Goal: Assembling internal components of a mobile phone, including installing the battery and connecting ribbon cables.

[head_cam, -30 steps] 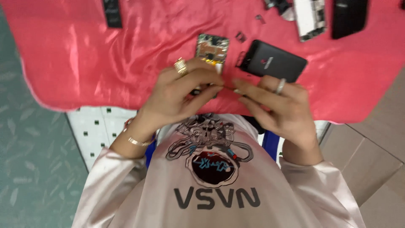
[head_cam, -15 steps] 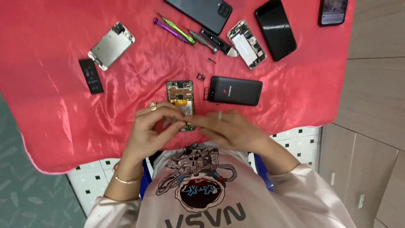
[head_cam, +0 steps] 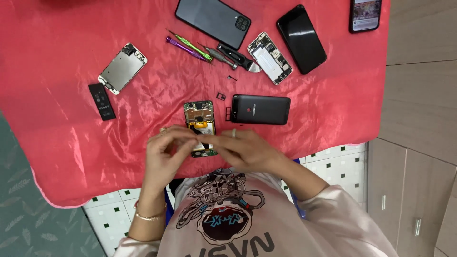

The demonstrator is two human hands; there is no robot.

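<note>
While I sit at the red cloth (head_cam: 71, 143), my left hand (head_cam: 166, 154) and right hand (head_cam: 245, 150) meet over the near end of the opened phone (head_cam: 200, 124). Its long axis points away from me. Both hands touch it; my fingertips are pinched narrow, but on what I cannot tell. Right of the opened phone lies a black phone (head_cam: 261, 109) with two small trays (head_cam: 224, 105) between them.

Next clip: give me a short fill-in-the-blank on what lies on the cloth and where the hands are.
1. Both hands, left hand and right hand, meet over the opened phone, which lies on a ____ cloth.
2. The black phone lies to the camera's ____ of the opened phone.
3. The purple screwdriver lies beside a ____ one.

Missing: red; right; green
</note>
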